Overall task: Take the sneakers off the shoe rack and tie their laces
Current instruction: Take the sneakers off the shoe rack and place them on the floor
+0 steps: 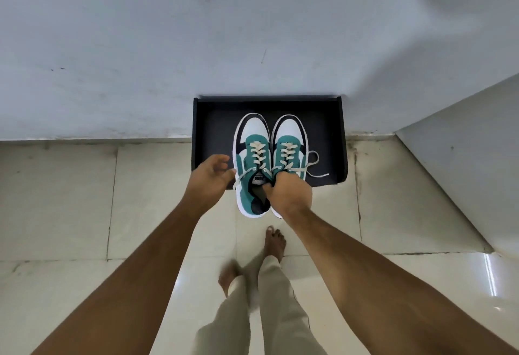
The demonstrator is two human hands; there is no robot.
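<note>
While the right hand (290,193) pinches both sneakers (271,158) by their inner collars, they hang over the front edge of the black shoe rack (213,118), toes toward the wall, long axes running away from the person. The left hand (209,177) hovers relaxed, holding nothing. They look light, with firm soles; the loose laces (314,165) dangle, so the collars seem the best hold.

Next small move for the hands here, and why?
Probably carry the sneakers clear of the shoe rack and set them on the floor. The right hand grips both by their inner collars, the left hand holds nothing, and the laces hang untied.
</note>
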